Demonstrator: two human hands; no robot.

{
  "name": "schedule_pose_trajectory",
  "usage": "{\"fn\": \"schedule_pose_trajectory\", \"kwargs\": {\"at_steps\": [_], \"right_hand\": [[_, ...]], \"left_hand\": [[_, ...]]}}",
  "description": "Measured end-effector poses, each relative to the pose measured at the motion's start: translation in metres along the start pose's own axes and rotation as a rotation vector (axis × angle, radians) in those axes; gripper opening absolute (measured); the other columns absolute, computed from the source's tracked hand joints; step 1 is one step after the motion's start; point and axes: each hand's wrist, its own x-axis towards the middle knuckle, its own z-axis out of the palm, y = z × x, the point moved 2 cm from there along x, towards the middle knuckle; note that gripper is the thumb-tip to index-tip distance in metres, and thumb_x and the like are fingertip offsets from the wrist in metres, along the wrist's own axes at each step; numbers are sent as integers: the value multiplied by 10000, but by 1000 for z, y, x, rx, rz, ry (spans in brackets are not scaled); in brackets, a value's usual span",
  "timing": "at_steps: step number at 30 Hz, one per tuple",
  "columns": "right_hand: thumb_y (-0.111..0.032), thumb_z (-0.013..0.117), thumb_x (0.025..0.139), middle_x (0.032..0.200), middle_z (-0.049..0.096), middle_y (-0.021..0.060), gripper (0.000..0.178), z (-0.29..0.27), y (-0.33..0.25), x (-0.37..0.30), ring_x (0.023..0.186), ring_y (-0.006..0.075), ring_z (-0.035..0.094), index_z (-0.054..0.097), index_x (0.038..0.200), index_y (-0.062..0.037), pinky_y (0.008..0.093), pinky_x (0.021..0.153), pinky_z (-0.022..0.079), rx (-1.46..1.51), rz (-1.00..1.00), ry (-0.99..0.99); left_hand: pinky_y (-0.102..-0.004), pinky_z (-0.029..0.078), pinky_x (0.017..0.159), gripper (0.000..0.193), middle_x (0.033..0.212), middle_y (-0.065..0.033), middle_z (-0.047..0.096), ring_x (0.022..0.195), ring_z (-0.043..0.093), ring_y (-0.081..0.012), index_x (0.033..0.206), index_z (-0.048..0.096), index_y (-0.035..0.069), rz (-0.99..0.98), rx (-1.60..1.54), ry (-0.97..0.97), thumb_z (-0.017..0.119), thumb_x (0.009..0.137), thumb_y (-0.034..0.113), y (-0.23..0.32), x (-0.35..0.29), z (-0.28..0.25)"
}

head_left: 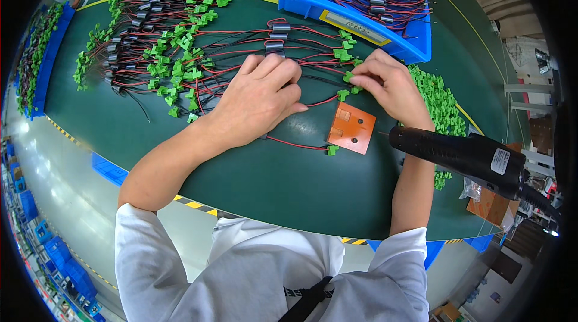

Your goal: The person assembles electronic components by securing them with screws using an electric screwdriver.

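Observation:
My left hand point(259, 102) is curled over red and black wire harnesses, its fingertips against a row of black cylindrical cores point(277, 36). What lies under its palm is hidden. To the right, my right hand point(391, 87) pinches a small green connector point(348, 77) at the end of one harness. Other green connectors point(342, 55) on wire ends lie just beyond its fingers. Between me and the hands, an orange fixture plate point(352, 128) with two dark holes rests on the table. One more connector point(332, 150) on a red wire lies beside its near left corner.
A black electric screwdriver point(460, 156) points in from the right, close to my right forearm. Behind it spreads a pile of loose green connectors point(436, 102). A blue bin point(415, 51) of harnesses stands at the back. More harnesses point(141, 18) cover the green table's point(265, 192) far left.

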Motion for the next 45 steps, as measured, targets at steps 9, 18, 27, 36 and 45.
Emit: {"fn": "schedule_pose_trajectory", "kwargs": {"at_steps": [9,18,27,36,45], "right_hand": [[-21,756,933,1007,672,102,273,6,8,5,847,227,643,720,1203,-1,348,764,535,-42,-23,215],[-54,749,942,1005,692,164,219,5,8,4,907,328,696,732,1144,31,402,810,562,-29,73,139],[10,779,884,933,681,132,218,5,0,4,840,269,672,659,1065,18,405,771,553,32,100,89],[29,771,878,843,661,111,221,5,5,4,761,241,635,600,1017,2,391,724,538,72,148,60],[-32,681,988,964,681,123,153,5,3,2,830,246,672,630,1130,-6,364,791,562,171,-14,160]], "left_hand": [[-508,410,1086,264,1387,-107,592,1364,514,-338,980,692,77,-56,54,126,846,851,248,-1,2,2],[-527,403,1117,258,1366,-101,603,1356,524,-337,984,691,62,-35,28,129,841,858,231,-2,3,3],[-536,419,1112,241,1241,-106,609,1312,575,-351,981,681,54,3,-1,133,844,861,184,-2,2,2],[-547,402,1153,237,1304,-129,614,1349,563,-354,946,683,49,-19,-20,140,852,850,184,4,6,-1],[-579,382,1177,233,1206,-100,603,1293,565,-320,895,655,58,18,-42,80,830,858,206,-1,2,5]]}}
